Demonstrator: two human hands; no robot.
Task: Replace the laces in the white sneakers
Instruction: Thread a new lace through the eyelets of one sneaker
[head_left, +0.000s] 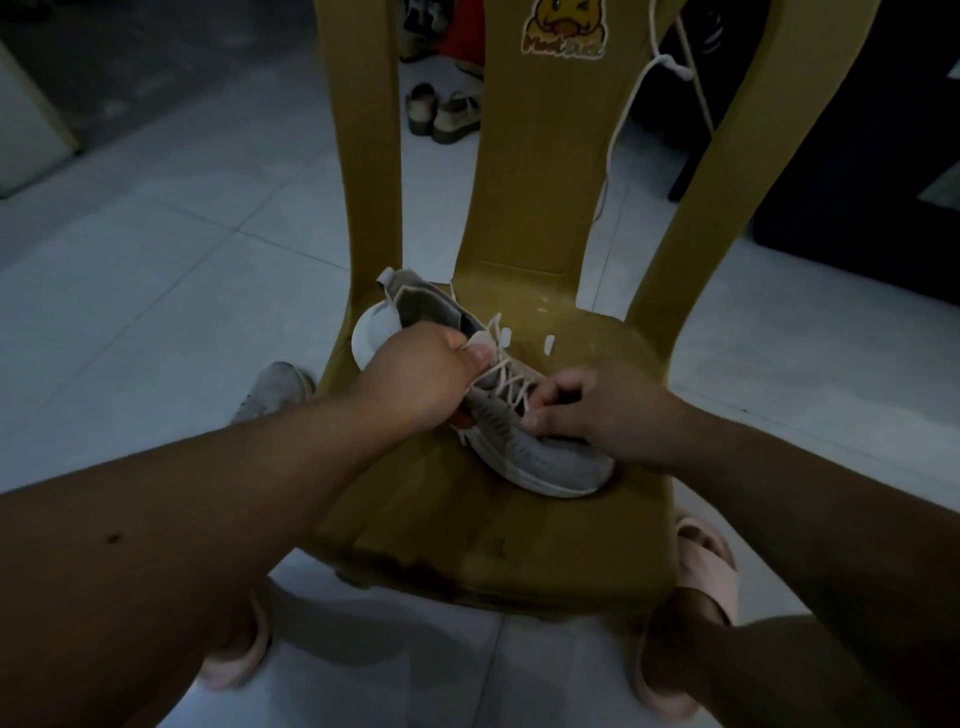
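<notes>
A white and grey sneaker (550, 457) lies on the seat of a yellow plastic chair (467, 530), toe toward the lower right. Cream laces (511, 382) cross its eyelets. My left hand (421, 376) grips the sneaker's side and tongue near the ankle opening. My right hand (587, 410) pinches a lace at the lower eyelets. A second white sneaker (270, 392) lies on the floor to the left of the chair. A loose white lace (621, 130) hangs over the chair's backrest.
The chair stands on a pale tiled floor (182, 270). Brown sandals (444, 114) sit on the floor behind the backrest. My feet in pink slippers (701, 561) are on either side of the chair's front. A dark cabinet (857, 182) stands at the right.
</notes>
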